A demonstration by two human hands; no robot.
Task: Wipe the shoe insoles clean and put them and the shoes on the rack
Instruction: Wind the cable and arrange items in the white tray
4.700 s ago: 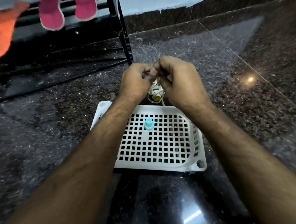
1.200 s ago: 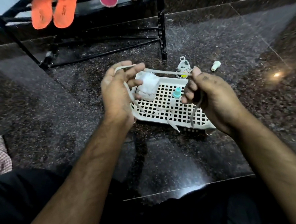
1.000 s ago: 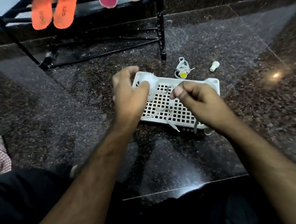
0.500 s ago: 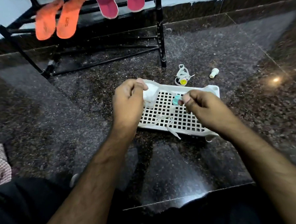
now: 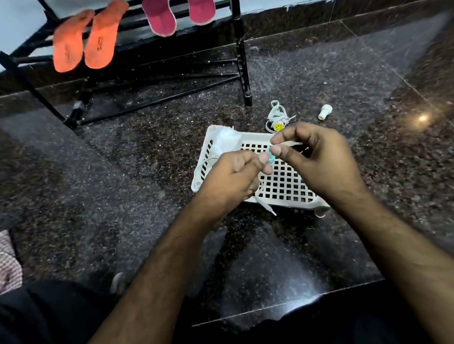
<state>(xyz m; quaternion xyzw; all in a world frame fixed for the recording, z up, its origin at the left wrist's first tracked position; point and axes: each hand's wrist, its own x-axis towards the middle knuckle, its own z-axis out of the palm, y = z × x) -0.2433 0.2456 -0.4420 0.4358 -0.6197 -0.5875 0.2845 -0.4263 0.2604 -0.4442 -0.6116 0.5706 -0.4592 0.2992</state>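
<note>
Resting on the bars of the black metal rack (image 5: 238, 53), two flat orange insoles (image 5: 87, 39) with a matte, fuzzy face lay side by side, toes hanging past the front bar; two pink ones (image 5: 178, 11) sat to their right. All four were well apart from the fingers, up at the far edge of the polished, speckled dark stone floor (image 5: 142, 176). Nearer, over a white plastic basket (image 5: 281, 179) with a square-grid bottom, the left hand (image 5: 231, 179) curled round a thin flat white shoelace (image 5: 264, 198), whose tipped end trailed over the basket's near rim. The right hand (image 5: 322, 159) pinched another stretch of the lace between thumb and forefinger, beside a small turquoise cap (image 5: 270, 157). Crumpled white tissue (image 5: 227, 140) filled the basket's far-left corner. Behind the basket lay a bundled white lace with a yellow smiley charm (image 5: 278, 121) and a small white ribbed cap (image 5: 324, 112).
</note>
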